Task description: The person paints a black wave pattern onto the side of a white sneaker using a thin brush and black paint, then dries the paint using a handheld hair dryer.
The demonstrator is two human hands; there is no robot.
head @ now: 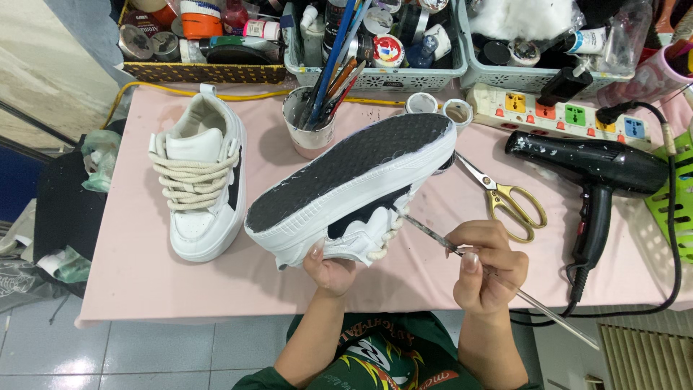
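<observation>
- The other white shoe point(198, 189) is sitting on the pink table point(137, 282).
- The left hand point(328, 267) is gripping the tipped-up shoe point(354, 191), fingers closed around it.
- The right hand point(487, 263) is pinching a thin brush point(433, 235), touching the shoe's side. Painting needs slow, steady strokes.

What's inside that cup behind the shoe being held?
The cup holds a bundle of brushes, handles sticking up and leaning right. Their lower ends and anything else at the bottom are hidden by the cup's wall.
</observation>
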